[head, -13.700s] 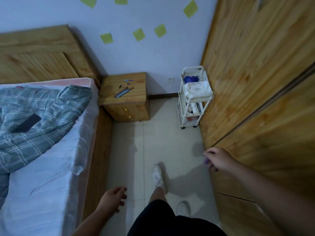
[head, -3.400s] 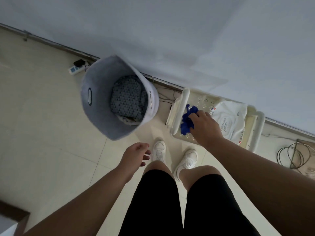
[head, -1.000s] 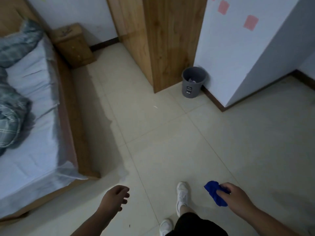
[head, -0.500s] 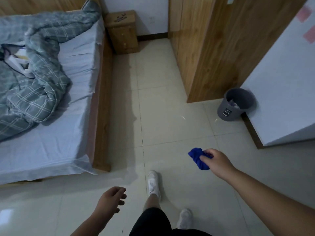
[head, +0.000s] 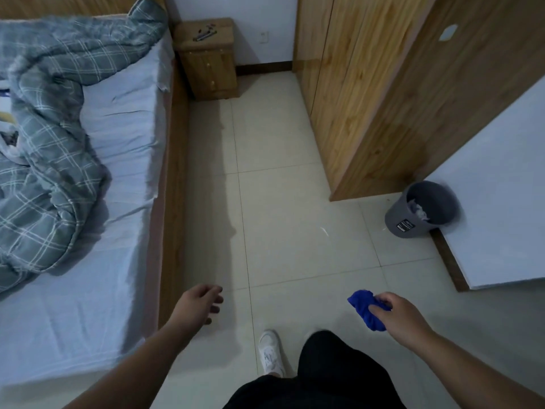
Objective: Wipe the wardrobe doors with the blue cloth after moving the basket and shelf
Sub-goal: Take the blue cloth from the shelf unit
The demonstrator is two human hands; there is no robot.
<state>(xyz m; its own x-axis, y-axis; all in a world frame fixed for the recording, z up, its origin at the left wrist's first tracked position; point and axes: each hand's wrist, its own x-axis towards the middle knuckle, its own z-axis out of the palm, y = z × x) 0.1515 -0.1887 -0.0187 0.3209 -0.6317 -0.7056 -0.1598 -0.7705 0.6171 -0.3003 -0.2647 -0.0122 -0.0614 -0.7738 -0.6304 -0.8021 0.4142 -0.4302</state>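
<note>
Right hand point(head: 402, 315) grips the bunched blue cloth point(head: 365, 309) above the tiled floor point(head: 295, 231), left hand point(head: 197, 302) hangs loosely curled and holding nothing, wardrobe doors point(head: 348, 93) stand ahead to the right, grey bin point(head: 418, 214) beside them.

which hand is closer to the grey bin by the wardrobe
Right. The right hand, gripping the blue cloth, is on the same side as the grey bin, which stands farther ahead. The left hand is farther off, beside the bed.
</note>
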